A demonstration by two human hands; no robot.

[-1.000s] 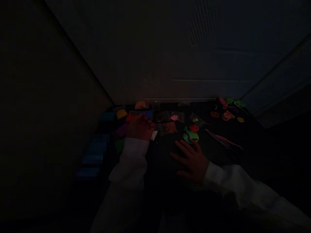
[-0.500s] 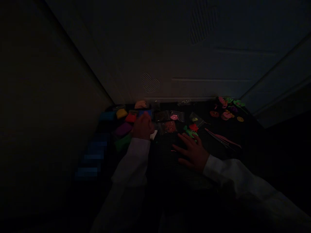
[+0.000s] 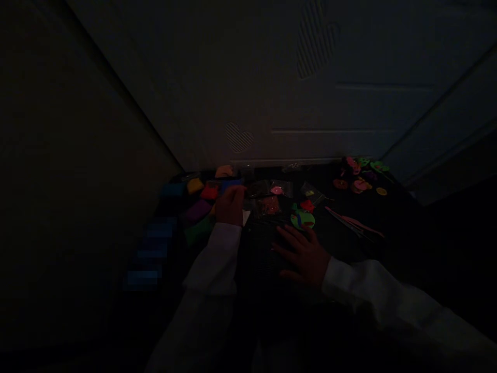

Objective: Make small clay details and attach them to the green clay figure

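The light is very dim. My left hand [image 3: 230, 205] is closed, its fingertips pressed together over the packs at the middle left; whatever they hold, if anything, is hidden. Around it lie a blue pack [image 3: 232, 182], a red pack [image 3: 209, 193], a green pack [image 3: 197, 231] and a bit of white material [image 3: 246, 217]. My right hand [image 3: 305, 256] rests with fingers spread on the dark ridged surface, seemingly holding nothing. Just beyond its fingertips lies a round green clay-like figure [image 3: 303, 219] with blue and red marks, a red piece [image 3: 307, 205] behind it.
Scissors [image 3: 351, 223] with pink on them lie to the right. Small coloured figures [image 3: 361, 185] cluster at the back right. Clear bags, one with a pink lump [image 3: 277, 190] and one with reddish contents [image 3: 267, 205], lie mid-table. A panelled wall or door [image 3: 186, 93] rises behind.
My right hand has slid toward me, uncovering more of the green figure. My left hand stays over the packs, its fingers turned a little to the right. The view has shifted slightly.
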